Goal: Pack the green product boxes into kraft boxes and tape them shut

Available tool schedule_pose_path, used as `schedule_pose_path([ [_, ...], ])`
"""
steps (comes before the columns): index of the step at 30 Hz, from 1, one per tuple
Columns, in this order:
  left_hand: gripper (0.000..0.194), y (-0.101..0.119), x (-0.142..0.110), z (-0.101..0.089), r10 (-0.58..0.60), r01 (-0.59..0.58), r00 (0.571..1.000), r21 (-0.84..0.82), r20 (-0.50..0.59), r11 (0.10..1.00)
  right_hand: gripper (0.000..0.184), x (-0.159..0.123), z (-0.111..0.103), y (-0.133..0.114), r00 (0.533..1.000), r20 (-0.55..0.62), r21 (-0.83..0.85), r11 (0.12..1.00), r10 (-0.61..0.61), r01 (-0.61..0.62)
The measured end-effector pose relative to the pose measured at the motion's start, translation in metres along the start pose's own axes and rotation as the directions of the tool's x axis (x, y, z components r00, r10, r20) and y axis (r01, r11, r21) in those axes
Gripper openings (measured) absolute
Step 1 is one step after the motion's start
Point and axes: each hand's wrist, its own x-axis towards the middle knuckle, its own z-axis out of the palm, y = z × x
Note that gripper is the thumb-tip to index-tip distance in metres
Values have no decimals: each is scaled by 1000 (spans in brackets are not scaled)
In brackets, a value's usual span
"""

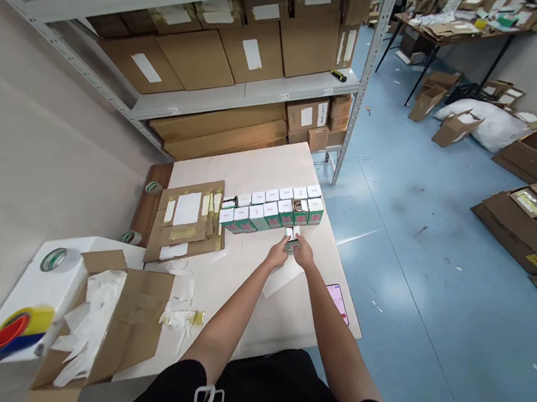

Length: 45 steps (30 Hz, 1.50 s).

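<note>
A small green and white box (291, 246) stands on the table between my two hands, its white top flaps showing at the upper end. My left hand (278, 253) grips it from the left, and my right hand (303, 252) holds its right side. Just beyond, two rows of similar small boxes (272, 215) stand side by side. Most have white tops with print. In the front row, one box (301, 212) near the right end has its top open, and the back row's leftmost box (229, 202) looks open too.
Flattened cardboard (187, 217) lies left on the table (235, 302). A phone (337, 304) rests by the right edge. At lower left, a carton (134, 322) holds white paper scraps beside a tape dispenser (8, 335). A shelf (252, 97) with cartons rises behind.
</note>
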Motion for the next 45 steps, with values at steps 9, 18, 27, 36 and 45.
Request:
schedule_pose_path([
  [9,73,-55,-102,-42,-79,63,982,-94,-174,994,58,-65,72,-49,985,119,-13,992,-121,124],
  [18,66,-144,-234,-83,-138,89,949,-177,-285,980,56,-166,156,-100,936,303,-66,976,-178,207],
  [27,61,-221,-279,-79,-213,147,955,-298,-204,943,61,-235,223,-101,951,306,-230,973,52,21],
  [36,64,-222,-274,-98,-172,172,971,-13,-165,985,45,-247,241,-116,971,184,-379,923,154,-74],
  [45,69,-256,-269,-96,-100,58,976,-209,-195,976,45,-251,243,-113,982,113,-370,924,151,-100],
])
